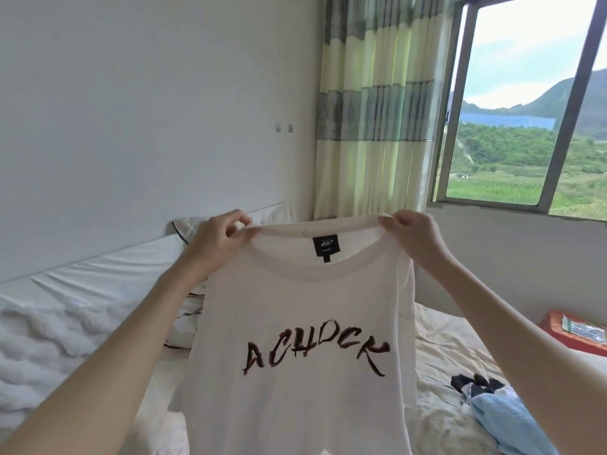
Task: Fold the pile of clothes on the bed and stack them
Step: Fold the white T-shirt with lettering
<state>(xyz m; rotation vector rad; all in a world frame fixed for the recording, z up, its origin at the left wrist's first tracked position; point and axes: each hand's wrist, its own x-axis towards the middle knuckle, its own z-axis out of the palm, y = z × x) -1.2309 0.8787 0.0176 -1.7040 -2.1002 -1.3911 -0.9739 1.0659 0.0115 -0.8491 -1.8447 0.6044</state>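
Observation:
A white T-shirt [302, 316] with dark red lettering and a black neck label hangs in front of me, held up above the bed [453, 349]. My left hand [220, 238] pinches the collar at its left end. My right hand [410, 234] pinches the collar at its right end. The shirt hangs full length and hides the bed behind it. A light blue garment [505, 418] and a black-and-white piece [476, 384] lie crumpled on the bed at the lower right.
A white quilt [49, 330] and pillows [184, 310] lie along the wall on the left. A red box [571, 333] stands at the right past the bed. Curtains [377, 110] and an open window [525, 110] are behind.

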